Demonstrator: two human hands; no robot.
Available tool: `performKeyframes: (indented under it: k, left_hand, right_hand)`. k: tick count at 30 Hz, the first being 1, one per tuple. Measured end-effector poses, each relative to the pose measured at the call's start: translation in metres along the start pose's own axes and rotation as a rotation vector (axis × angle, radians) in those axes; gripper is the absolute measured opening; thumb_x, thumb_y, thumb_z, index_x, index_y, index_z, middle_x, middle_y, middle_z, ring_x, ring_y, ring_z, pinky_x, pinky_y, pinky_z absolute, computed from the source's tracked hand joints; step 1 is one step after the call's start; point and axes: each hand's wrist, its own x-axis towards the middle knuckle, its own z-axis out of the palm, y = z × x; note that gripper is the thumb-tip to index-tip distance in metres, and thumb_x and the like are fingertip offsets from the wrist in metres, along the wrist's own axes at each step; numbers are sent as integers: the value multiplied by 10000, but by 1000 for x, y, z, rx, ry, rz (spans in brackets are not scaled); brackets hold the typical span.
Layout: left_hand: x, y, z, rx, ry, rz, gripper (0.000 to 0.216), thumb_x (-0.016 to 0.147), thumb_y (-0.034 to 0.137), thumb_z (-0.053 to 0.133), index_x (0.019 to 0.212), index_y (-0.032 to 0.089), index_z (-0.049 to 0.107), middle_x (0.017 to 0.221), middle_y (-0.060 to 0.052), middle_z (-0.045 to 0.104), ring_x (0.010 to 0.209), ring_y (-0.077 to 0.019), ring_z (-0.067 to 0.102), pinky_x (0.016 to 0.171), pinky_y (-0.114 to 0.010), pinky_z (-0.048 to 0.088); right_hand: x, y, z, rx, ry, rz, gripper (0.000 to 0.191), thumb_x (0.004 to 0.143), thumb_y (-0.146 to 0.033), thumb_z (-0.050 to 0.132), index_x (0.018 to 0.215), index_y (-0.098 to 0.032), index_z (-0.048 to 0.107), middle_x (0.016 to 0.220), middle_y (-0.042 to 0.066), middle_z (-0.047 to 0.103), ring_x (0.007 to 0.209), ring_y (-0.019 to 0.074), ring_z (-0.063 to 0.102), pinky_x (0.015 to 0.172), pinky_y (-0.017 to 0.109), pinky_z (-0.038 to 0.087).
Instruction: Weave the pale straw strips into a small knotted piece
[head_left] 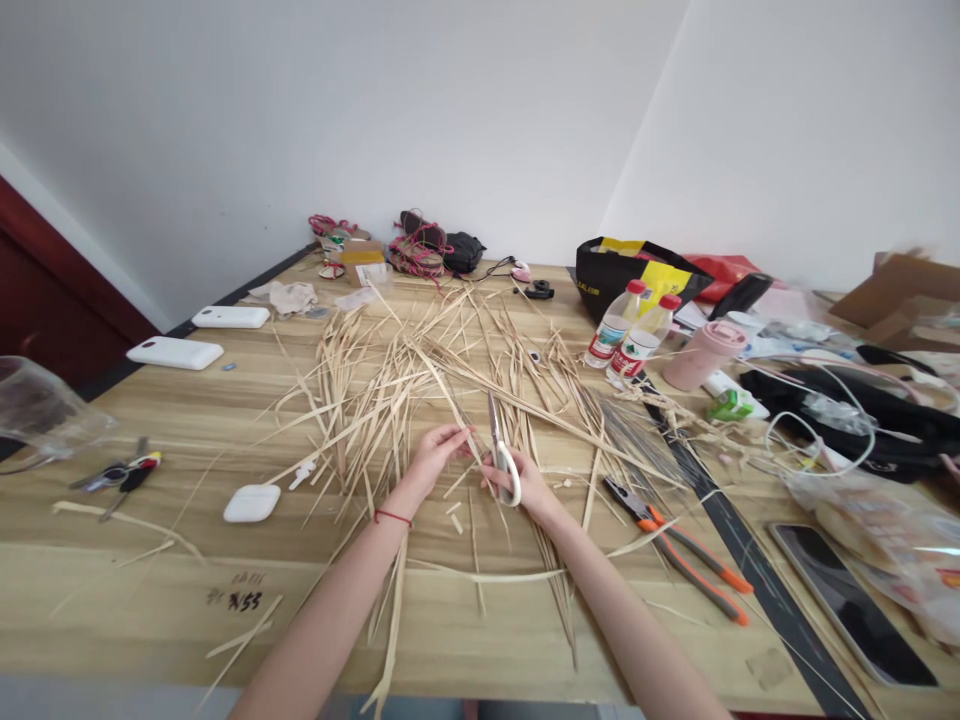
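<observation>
Left hand pinched a pale strip, right hand gripped white-handled scissors just right of it, blades pointing far, strip pile spread mostly far of both, orange-handled pliers lying to the right.

I count two hands on my screen, one pair of scissors, one pair of pliers, two red-capped bottles, one pink cup, one phone; the pale strips are too many to count.
</observation>
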Motion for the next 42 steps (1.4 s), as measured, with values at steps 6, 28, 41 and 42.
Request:
performKeyframes:
  k: [6, 28, 41, 42]
  left_hand:
    - [-2, -3, 1, 56, -92, -28, 245, 681, 360, 655, 747, 126, 628, 618, -8, 616, 567, -130, 576, 579, -270, 493]
    - [-7, 0, 5, 280, -342, 0, 234, 745, 343, 587, 707, 150, 460, 587, 36, 541, 532, -89, 513, 555, -224, 406]
    - [-14, 10, 8, 362, -502, -102, 247, 681, 316, 659, 665, 137, 489, 515, 50, 520, 470, -68, 470, 489, -194, 352]
    - [-14, 9, 8, 369, -514, -106, 243, 683, 319, 657, 670, 135, 498, 516, 45, 527, 472, -71, 477, 491, -196, 353]
  right_hand:
    - [1, -11, -24, -322, 205, -245, 270, 648, -343, 662, 847, -169, 607, 684, 13, 595, 564, 127, 502, 538, 246, 406]
    - [-5, -8, -49, -1152, 753, -459, 158, 799, -243, 457, 849, -158, 581, 950, 132, 569, 965, 268, 480, 846, 431, 357]
    - [-2, 1, -4, -79, 143, -67, 280, 638, -418, 689, 734, -159, 641, 640, 30, 650, 587, 154, 594, 568, 260, 477]
    - [-2, 0, -6, -62, 142, -51, 288, 609, -411, 712, 726, -157, 643, 619, 27, 651, 568, 151, 593, 553, 256, 475]
